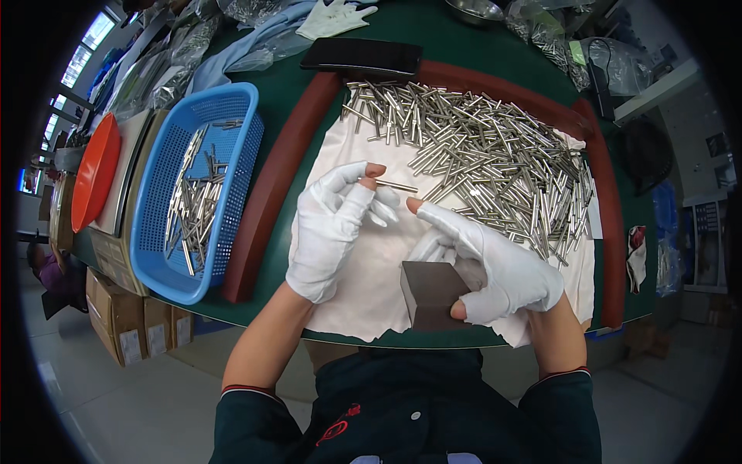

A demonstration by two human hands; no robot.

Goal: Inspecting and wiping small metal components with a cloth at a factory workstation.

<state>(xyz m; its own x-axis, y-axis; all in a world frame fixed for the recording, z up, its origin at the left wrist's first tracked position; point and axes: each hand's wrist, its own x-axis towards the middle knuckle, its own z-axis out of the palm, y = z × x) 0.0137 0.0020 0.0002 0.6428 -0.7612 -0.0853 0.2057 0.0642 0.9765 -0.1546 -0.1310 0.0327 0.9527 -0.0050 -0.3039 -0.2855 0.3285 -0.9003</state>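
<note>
On the green counter (282,93), a brown frame (278,193) runs from eight o'clock over twelve round to four, edging a pale cloth (352,290). A broad heap of metal pins (495,155) covers the cloth at two o'clock. Beyond the frame, between nine and ten, sits a blue basket (241,174) with more pins inside; the frame's left bar stands between it and your left hand (328,228). A red bowl (94,178) lies farther out the same way. At twelve, a black phone (361,57) overlaps the frame's corner, with a white glove (332,19) past it.

Your left grip is pressed together at thumb and forefinger, pinching a single pin (398,185) that points toward three o'clock, just above the cloth's middle. Your right hand (498,267) clasps a dark block (437,298) between four and five; its forefinger reaches toward the pin's free end, contact unclear.
</note>
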